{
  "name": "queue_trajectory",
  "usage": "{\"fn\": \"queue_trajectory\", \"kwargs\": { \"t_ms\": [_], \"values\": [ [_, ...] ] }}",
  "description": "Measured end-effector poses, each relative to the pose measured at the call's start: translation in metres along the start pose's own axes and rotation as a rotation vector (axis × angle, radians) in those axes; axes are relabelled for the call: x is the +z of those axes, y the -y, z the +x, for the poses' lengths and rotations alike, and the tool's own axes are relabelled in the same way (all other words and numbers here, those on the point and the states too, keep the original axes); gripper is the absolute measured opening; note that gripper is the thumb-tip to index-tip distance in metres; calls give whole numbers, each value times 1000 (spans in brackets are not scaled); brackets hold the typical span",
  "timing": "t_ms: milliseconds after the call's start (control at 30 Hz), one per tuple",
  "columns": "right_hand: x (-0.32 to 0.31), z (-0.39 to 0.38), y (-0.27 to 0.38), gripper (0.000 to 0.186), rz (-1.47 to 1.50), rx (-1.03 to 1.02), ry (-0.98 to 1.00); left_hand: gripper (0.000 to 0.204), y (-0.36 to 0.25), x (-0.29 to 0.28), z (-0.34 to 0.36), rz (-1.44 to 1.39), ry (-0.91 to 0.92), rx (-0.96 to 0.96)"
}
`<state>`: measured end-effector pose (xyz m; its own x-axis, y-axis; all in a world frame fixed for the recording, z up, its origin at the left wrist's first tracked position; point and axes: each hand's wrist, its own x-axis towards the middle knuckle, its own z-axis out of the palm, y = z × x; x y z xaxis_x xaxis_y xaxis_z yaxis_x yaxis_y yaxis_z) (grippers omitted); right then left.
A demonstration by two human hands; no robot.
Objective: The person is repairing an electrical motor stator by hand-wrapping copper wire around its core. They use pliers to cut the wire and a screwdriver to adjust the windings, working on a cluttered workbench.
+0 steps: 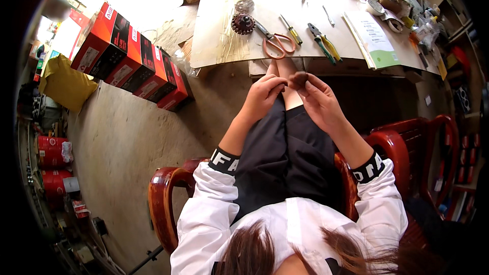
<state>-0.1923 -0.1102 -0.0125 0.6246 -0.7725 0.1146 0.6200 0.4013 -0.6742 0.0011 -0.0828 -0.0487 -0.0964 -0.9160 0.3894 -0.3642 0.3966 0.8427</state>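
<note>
Hands together over my lap: right hand (321,103) pinches small dark round part (299,78), left hand (262,97) fingertips touching it.

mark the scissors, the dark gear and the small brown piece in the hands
scissors (278,45), head view, orange handle loops
dark gear (243,23), head view, hub
small brown piece (299,78), head view, its top

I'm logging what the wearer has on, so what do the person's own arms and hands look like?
Both hands, the left hand and the right hand, are bare, with no gloves. The forearms are uncovered. The white sleeves are pushed up near the elbows and end in black ribbed cuffs with white lettering.
</note>
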Motion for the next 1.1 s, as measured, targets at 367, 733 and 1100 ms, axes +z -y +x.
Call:
{"fn": "queue_trajectory", "kwargs": {
  "t_ms": [367, 733, 1100],
  "values": [
    [-21, 42, -8, 44, -2144, -512, 99, 20, 6, 10, 22, 263, -58, 29],
    [-40, 30, 8, 12, -1638, -210, 196, 11, 18, -5, 19, 332, 72, 96],
    [-27, 27, 19, 28, -692, 263, 85, 51, 43, -26, 52, 521, 44, 169]
  ]
}}
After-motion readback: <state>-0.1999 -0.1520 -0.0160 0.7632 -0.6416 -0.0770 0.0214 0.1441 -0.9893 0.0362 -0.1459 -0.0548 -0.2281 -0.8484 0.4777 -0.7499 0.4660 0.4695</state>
